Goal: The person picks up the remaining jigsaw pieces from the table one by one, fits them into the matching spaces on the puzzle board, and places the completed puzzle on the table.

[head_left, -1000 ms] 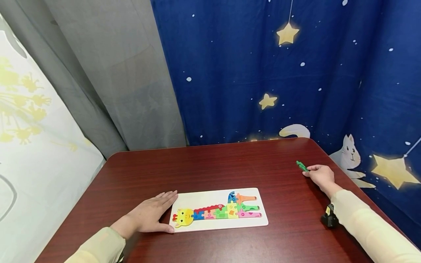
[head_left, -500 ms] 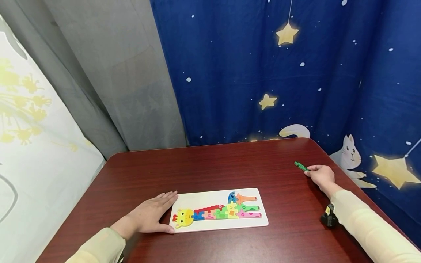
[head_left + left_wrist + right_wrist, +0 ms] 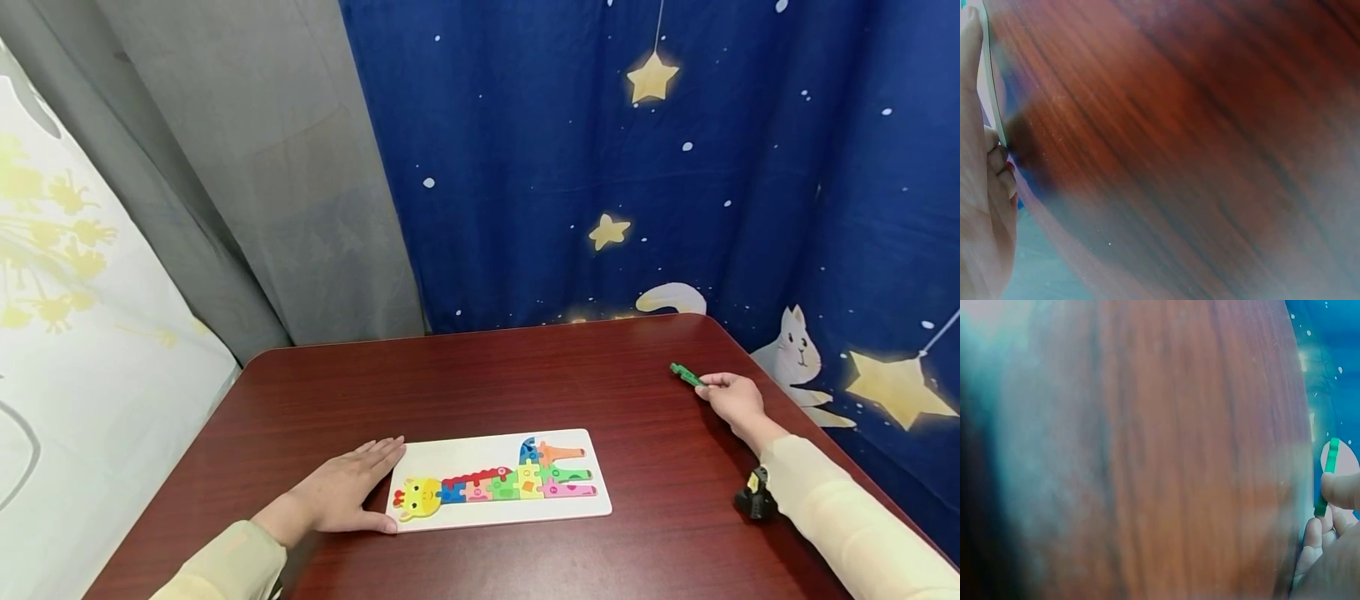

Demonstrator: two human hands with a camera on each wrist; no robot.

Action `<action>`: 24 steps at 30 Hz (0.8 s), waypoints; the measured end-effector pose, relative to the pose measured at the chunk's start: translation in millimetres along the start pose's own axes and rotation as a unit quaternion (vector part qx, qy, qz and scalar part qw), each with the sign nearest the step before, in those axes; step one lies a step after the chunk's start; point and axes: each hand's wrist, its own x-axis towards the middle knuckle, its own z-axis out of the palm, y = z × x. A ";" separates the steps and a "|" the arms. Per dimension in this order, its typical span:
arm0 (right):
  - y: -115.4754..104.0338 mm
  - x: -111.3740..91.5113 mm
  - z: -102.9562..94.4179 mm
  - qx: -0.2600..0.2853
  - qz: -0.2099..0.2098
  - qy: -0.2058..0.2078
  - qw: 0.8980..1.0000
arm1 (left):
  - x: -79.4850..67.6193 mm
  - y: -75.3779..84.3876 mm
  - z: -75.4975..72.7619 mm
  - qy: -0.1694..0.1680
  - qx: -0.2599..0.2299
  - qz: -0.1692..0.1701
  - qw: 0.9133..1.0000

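A: Change since a second ago: your right hand [image 3: 731, 398], pinching the green piece [image 3: 686, 374] at the table's [image 3: 480, 379] far right edge, carries it slightly farther back and up. Piece looks lifted off the table.

B: So the piece is in hand, well apart from the board [image 3: 498, 478]. And the left?

A: No change. Your left hand [image 3: 341, 492] lies flat, fingers straight, against the board's left end. Board unmoved.
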 end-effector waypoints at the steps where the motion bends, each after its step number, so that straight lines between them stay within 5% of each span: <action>1: -0.1 0.7 -0.3 0.001 -0.002 -0.002 1.000 | 0.0 0.1 0.3 0.000 0.000 -0.001 1.000; 24: -11.4 -5.3 -3.1 0.004 -0.026 -0.032 0.999 | -2.5 6.5 4.4 -0.004 0.005 -0.010 1.000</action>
